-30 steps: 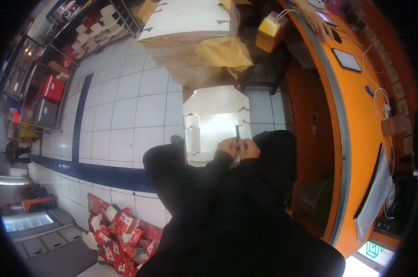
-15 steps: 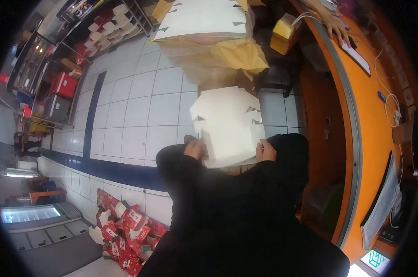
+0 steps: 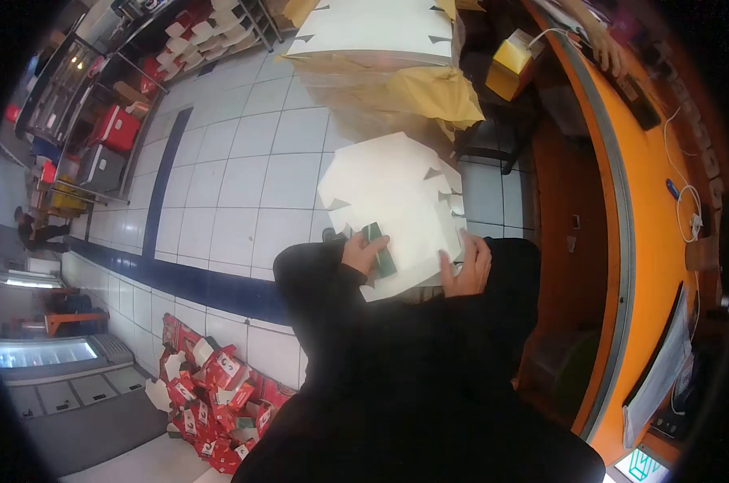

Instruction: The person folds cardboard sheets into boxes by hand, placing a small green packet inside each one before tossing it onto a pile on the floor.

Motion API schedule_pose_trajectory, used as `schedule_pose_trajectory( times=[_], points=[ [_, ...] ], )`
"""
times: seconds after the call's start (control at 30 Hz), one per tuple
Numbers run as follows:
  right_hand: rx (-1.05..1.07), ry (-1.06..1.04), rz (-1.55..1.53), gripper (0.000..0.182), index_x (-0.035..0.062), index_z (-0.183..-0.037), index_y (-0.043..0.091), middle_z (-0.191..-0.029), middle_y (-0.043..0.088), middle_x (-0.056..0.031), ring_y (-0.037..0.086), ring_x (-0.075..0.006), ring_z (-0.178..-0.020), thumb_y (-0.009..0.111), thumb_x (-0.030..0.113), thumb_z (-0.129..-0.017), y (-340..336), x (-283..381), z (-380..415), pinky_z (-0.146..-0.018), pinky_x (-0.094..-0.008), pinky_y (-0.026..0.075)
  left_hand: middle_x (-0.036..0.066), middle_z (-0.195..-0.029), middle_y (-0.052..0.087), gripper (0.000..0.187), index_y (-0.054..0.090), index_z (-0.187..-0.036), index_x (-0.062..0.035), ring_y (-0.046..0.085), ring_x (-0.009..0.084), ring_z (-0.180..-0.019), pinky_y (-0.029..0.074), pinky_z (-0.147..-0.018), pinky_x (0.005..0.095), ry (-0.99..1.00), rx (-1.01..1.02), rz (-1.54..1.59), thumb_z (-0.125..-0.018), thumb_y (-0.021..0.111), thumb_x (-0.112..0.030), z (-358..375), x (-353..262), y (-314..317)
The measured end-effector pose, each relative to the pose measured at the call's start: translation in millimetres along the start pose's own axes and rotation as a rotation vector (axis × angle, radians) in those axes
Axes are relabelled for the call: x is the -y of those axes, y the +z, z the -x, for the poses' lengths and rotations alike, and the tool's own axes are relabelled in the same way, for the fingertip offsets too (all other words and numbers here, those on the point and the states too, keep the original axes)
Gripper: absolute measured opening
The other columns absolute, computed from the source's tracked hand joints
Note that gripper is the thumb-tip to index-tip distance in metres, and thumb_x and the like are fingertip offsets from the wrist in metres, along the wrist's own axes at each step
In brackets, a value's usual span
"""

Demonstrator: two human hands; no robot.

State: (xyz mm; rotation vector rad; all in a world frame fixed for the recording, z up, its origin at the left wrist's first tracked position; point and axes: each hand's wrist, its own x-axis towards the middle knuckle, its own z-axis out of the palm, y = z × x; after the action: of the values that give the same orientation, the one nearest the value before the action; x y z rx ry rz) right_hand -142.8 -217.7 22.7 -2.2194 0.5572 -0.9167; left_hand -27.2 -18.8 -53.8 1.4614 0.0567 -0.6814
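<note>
White carton (image 3: 400,185): opened out before us, its near end between our hands
Green flap (image 3: 387,259): turned up over the carton's near left side
Left hand (image 3: 363,253): we curl its fingers closed on the green flap
Right hand (image 3: 470,270): half open, thumb and fingers parted at the carton's right edge

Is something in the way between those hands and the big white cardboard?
Nothing visible is in the way: the left hand holds a green flap, and the right hand is at the white cardboard's right edge.
</note>
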Motion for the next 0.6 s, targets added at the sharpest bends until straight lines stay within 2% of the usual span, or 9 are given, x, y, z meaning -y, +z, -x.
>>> schedule_pose_trajectory(
  times=[0.07, 0.1, 0.17, 0.3, 0.37, 0.4, 0.47, 0.5, 0.6],
  points=[
    [0.340, -0.370, -0.033, 0.037, 0.0133, -0.112, 0.062, -0.098, 0.059, -0.0099, 0.056, -0.0310, -0.100, 0.071, 0.023, -0.078, -19.2, 23.5, -6.2, -0.088, -0.0434, 0.042, 0.007, -0.085, 0.064, 0.040, 0.062, -0.103, 0.0005, 0.059, 0.0145, -0.071, 0.047, -0.063, 0.0276, 0.026, -0.131, 0.057, -0.080, 0.073, -0.030, -3.1, 6.6, 2.3],
    [0.340, -0.369, -0.031, 0.037, 0.0133, -0.112, 0.062, -0.098, 0.059, -0.0099, 0.056, -0.0310, -0.100, 0.071, 0.023, -0.078, -18.7, 29.9, -1.3, -0.088, -0.0434, 0.042, 0.007, -0.085, 0.064, 0.040, 0.062, -0.103, 0.0005, 0.059, 0.0145, -0.071, 0.047, -0.063, 0.0276, 0.024, -0.130, 0.058, -0.080, 0.073, -0.030, -2.0, 6.3, 5.6],
    [0.516, -0.624, -0.062, 0.036, 0.0119, -0.105, 0.063, -0.094, 0.059, -0.0075, 0.057, -0.0258, -0.095, 0.075, 0.025, -0.073, -16.3, 42.8, 9.7, -0.087, -0.0422, 0.041, 0.007, -0.085, 0.064, 0.041, 0.063, -0.103, -0.0002, 0.058, 0.0141, -0.070, 0.046, -0.062, 0.0278, 0.041, -0.160, 0.139, -0.079, 0.074, -0.032, -0.5, 2.7, 13.2],
    [0.517, -0.674, -0.079, 0.027, 0.0104, -0.096, 0.063, -0.088, 0.058, -0.0052, 0.058, -0.0237, -0.087, 0.074, 0.020, -0.073, 9.8, 28.0, 32.5, -0.083, -0.0409, 0.041, 0.007, -0.087, 0.064, 0.043, 0.063, -0.103, 0.0001, 0.058, 0.0136, -0.074, 0.046, -0.064, 0.0284, 0.031, -0.215, 0.069, -0.080, 0.074, -0.034, 1.0, 8.2, 21.3],
    [0.382, -0.509, -0.135, 0.016, 0.0084, -0.086, 0.061, -0.081, 0.057, -0.0050, 0.057, -0.0251, -0.078, 0.072, 0.014, -0.075, 17.1, 23.3, 39.9, -0.077, -0.0403, 0.042, 0.007, -0.088, 0.064, 0.043, 0.063, -0.103, 0.0008, 0.058, 0.0128, -0.081, 0.047, -0.066, 0.0286, 0.029, -0.187, 0.105, -0.080, 0.074, -0.034, 3.2, 11.4, 22.8],
    [0.381, -0.507, -0.134, 0.016, 0.0084, -0.086, 0.061, -0.081, 0.057, -0.0050, 0.057, -0.0251, -0.078, 0.072, 0.014, -0.075, 18.7, 23.6, 43.9, -0.077, -0.0403, 0.042, 0.007, -0.089, 0.063, 0.043, 0.063, -0.102, 0.0012, 0.058, 0.0123, -0.084, 0.047, -0.066, 0.0286, 0.031, -0.177, 0.148, -0.080, 0.075, -0.034, 4.5, 13.1, 24.6],
    [0.260, -0.171, -0.124, 0.013, 0.0066, -0.080, 0.057, -0.076, 0.054, -0.0072, 0.055, -0.0280, -0.074, 0.069, 0.010, -0.077, 21.0, 24.8, 50.4, -0.072, -0.0405, 0.041, 0.006, -0.087, 0.062, 0.042, 0.062, -0.101, 0.0012, 0.058, 0.0123, -0.082, 0.046, -0.065, 0.0282, 0.014, -0.164, 0.299, -0.079, 0.076, -0.031, 19.2, -4.9, 41.2],
    [0.260, -0.171, -0.122, 0.013, 0.0066, -0.080, 0.057, -0.076, 0.054, -0.0072, 0.055, -0.0280, -0.074, 0.069, 0.010, -0.077, 22.3, 24.7, 51.0, -0.072, -0.0405, 0.041, 0.006, -0.086, 0.062, 0.041, 0.061, -0.100, 0.0011, 0.058, 0.0122, -0.080, 0.046, -0.064, 0.0278, -0.005, -0.153, 0.451, -0.079, 0.077, -0.029, 24.3, -9.6, 47.5],
    [0.282, -0.038, -0.102, 0.015, 0.0058, -0.078, 0.055, -0.077, 0.053, -0.0085, 0.055, -0.0303, -0.074, 0.068, 0.011, -0.078, 25.8, 21.0, 51.1, -0.068, -0.0418, 0.041, 0.006, -0.085, 0.061, 0.036, 0.057, -0.099, 0.0008, 0.059, 0.0123, -0.076, 0.047, -0.062, 0.0272, 0.010, -0.169, 0.329, -0.079, 0.078, -0.022, 25.5, -4.4, 53.9]
  ],
)
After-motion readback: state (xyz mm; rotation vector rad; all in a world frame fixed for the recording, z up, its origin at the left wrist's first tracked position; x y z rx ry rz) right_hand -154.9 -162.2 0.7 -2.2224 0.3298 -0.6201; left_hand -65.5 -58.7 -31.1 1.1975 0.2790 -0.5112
